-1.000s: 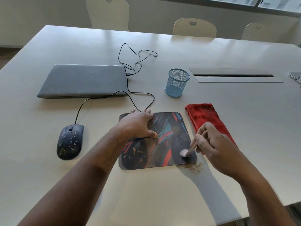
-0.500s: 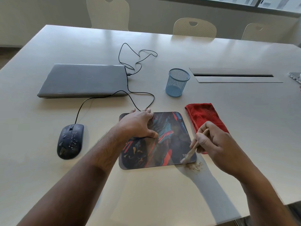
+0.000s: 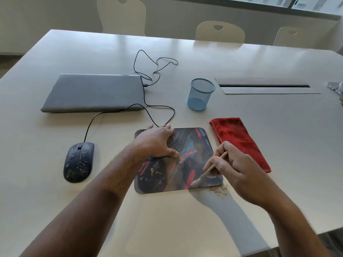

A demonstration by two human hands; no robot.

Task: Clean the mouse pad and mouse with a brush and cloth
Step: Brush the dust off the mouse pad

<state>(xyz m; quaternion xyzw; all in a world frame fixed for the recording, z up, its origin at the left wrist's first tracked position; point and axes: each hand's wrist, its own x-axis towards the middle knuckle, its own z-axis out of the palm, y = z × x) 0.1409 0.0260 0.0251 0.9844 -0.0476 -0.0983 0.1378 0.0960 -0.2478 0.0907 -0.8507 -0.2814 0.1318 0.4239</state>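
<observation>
On the mouse pad (image 3: 187,145), the brush (image 3: 206,173) has moved leftward from its edge

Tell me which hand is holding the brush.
The right hand holds the brush, its bristles on the near right corner of the mouse pad. The left hand only lies flat, pinning the pad's far left part.

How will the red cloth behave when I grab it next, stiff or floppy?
Probably floppy: the cloth lies folded flat with soft, fuzzy edges, so it should drape and may unfold when lifted from one end. It looks light for its size. Its nap likely grips the table a little, so a push may bunch it rather than slide it.
</observation>
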